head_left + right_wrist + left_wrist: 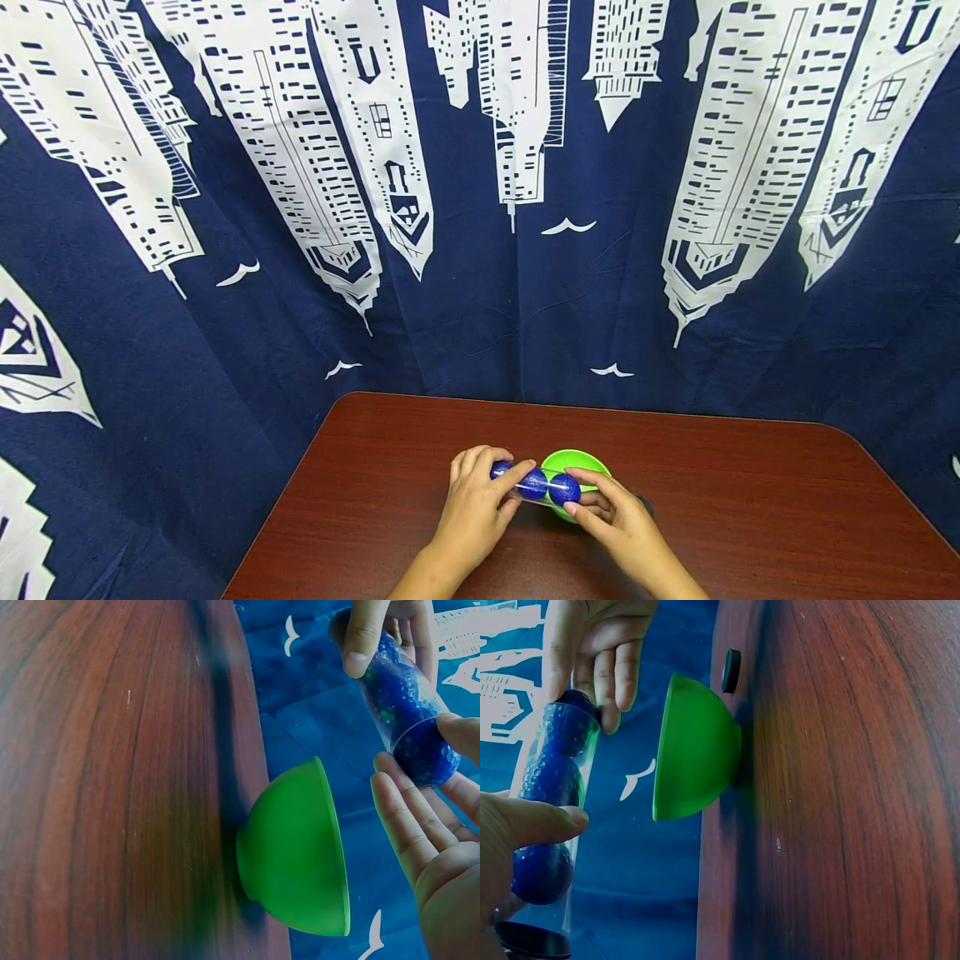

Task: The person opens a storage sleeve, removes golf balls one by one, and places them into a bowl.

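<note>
Head view: clear tube [534, 487] of blue balls [551, 780] is up off the worktop [750, 517], mouth towards 3-4 o'clock; left hand [474, 504] grips its body, right hand [621, 518] pinches the end ball [564, 490] at the mouth. Green bowl [573, 460] sits below, partly blocked by tube and right hand. Black cap [732, 671] lies at bowl's 4 o'clock, mostly hidden. Printed cloth [517, 333] at 12 o'clock

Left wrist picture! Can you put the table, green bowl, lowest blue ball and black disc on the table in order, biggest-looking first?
1. table
2. green bowl
3. lowest blue ball
4. black disc

The ball looks nearer the camera, so real sizes may differ.
</note>
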